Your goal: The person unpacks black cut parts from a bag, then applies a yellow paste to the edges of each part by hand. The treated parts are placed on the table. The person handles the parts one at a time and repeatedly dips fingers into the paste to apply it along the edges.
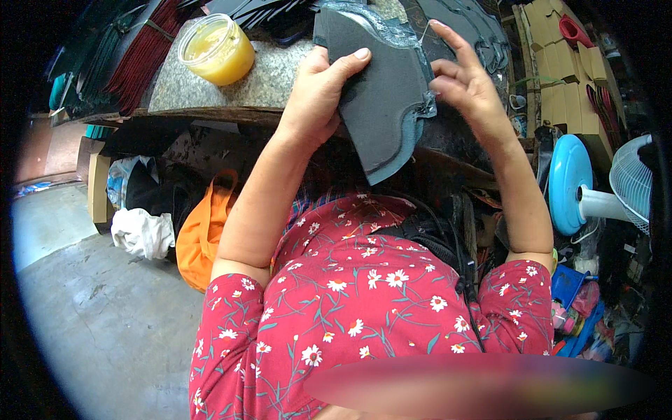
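Note:
My left hand (316, 91) is closed on a dark grey, curved flat piece (374, 91), with the thumb lying on its face. The piece is tilted up over the front of the work surface. Its upper and right edges carry a shiny, wrinkled strip that looks wet or sticky. Beside the right edge is my right hand (465, 80), index finger stretched upward and the other fingers bent and apart. A thin strand shows between the index fingertip and the edge. An open clear tub (217, 50) of yellow paste stands to the left on the stone slab (269, 73).
Bundles of dark red strips (143, 59) lie at the far left. More dark cut pieces (465, 31) are behind my right hand. To the right stand a blue and white fan (570, 185) and cardboard boxes (560, 105). An orange bag (199, 241) and white cloth (143, 232) lie below left.

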A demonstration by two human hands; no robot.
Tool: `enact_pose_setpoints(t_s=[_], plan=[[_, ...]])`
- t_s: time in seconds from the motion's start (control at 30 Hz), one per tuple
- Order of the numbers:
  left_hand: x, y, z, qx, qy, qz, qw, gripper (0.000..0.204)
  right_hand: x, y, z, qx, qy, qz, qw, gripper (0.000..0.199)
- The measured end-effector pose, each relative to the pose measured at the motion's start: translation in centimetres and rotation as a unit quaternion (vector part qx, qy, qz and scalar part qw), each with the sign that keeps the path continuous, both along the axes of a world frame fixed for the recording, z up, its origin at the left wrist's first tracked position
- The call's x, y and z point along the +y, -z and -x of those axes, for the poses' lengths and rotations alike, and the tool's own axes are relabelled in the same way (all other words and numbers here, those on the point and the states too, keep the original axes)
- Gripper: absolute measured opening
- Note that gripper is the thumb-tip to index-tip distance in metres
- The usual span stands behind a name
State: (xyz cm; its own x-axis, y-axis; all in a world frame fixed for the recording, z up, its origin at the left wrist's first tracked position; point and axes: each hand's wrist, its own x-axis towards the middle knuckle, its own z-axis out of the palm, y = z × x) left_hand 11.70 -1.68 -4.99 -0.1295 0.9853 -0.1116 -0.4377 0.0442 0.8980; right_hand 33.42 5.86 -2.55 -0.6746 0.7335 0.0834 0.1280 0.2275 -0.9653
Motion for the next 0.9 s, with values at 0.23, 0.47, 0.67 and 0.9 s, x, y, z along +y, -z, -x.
enact_pose_setpoints(t_s=[0.23, 0.47, 0.67, 0.9], plan=[[-2.1, -0.2, 0.0, 0.037, 0.109, -0.047, 0.992, 0.07, -1.4, -2.1, 2.5, 0.19, 0.072, 0.102, 0.974, 0.073], [-0.3, 0.2, 0.3, -0.029, 0.032, -0.065, 0.997, 0.025, 1.5, -0.5, 2.3, 0.031, 0.075, -0.007, 0.997, 0.057], [0.2, 0.5, 1.2, -0.072, 0.058, -0.021, 0.995, 0.03, 0.1, 1.8, 1.7, -0.113, 0.076, -0.417, 0.899, 0.047], [0.3, 0.6, 1.3, -0.093, 0.018, -0.001, 0.995, 0.029, 0.1, 1.5, 2.0, -0.06, 0.022, -0.384, 0.921, 0.048]])
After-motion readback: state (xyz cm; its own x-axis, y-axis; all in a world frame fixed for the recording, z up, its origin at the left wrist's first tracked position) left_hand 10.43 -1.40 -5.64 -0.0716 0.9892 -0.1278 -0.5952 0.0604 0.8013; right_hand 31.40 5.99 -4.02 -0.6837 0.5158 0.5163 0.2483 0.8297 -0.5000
